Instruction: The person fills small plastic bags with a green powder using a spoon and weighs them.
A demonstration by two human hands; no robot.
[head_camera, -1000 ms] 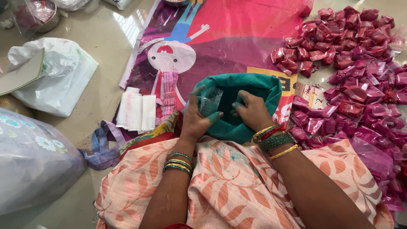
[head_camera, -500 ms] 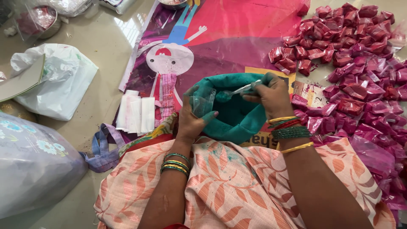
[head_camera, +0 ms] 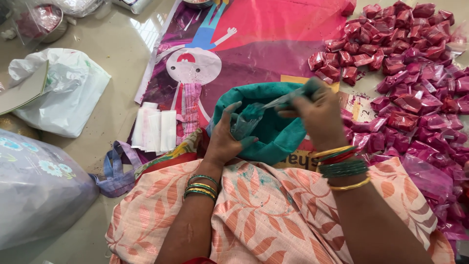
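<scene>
A bag of teal powder (head_camera: 279, 143) sits open on a pink printed sheet (head_camera: 273, 39), just beyond my lap. My left hand (head_camera: 224, 141) holds a small clear pouch (head_camera: 244, 123) upright over the bag, its mouth spread open. My right hand (head_camera: 318, 113) grips a spoon (head_camera: 279, 101) whose tip, loaded with teal powder, reaches the pouch's mouth. Teal powder coats my fingers and dusts my orange patterned clothing (head_camera: 264, 215). Both wrists wear bangles.
Several filled red and pink packets (head_camera: 405, 73) are piled at the right. A stack of empty white pouches (head_camera: 154, 129) lies left of the bag. A white plastic bag (head_camera: 68, 93), a large translucent sack (head_camera: 34, 190) and a steel bowl (head_camera: 44, 22) stand on the floor at left.
My right hand has lifted out of the teal bag with the spoon and swung left to the pouch. My left hand has raised and opened the pouch.
</scene>
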